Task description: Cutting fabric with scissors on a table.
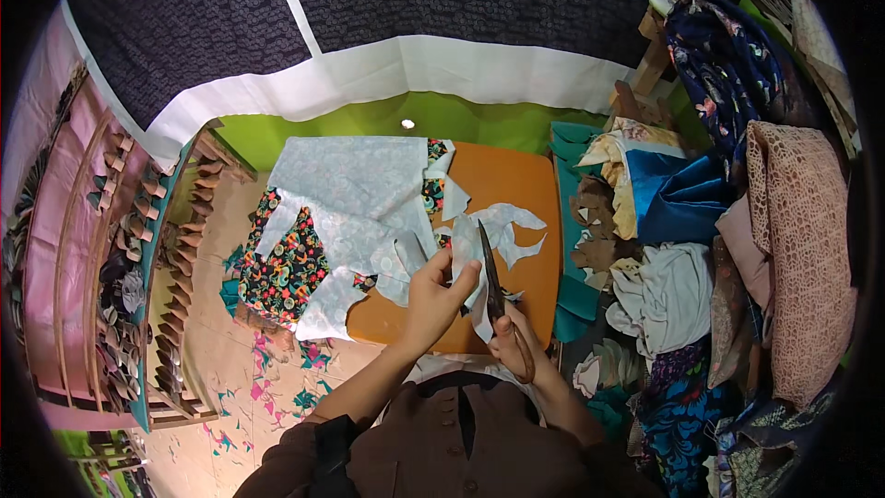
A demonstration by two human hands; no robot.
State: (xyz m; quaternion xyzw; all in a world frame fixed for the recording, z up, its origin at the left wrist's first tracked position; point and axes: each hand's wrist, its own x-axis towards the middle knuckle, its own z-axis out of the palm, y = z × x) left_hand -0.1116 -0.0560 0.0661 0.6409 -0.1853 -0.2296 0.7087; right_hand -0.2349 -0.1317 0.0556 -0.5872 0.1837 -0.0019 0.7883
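Note:
My left hand [435, 302] is closed on a cut piece of fabric [466, 249], its pale underside showing, held up over the orange table [378, 321]. In my right hand [513, 343] is a pair of large dark scissors [491, 277], blades pointing away from me and lying along the edge of the held piece. A large floral fabric [293, 263], black with red and green figures, lies on the table left of my hands, partly folded over to its pale side. Beyond the scissors lies a curved pale offcut [512, 226].
Folded cloths, among them a blue satin one [678, 198] and a white one [668, 295], are piled on the right. On the left stand racks with rows of wooden shoe forms [184, 263]. Coloured scraps [272, 378] litter the floor. A dark patterned curtain [479, 0] hangs at the back.

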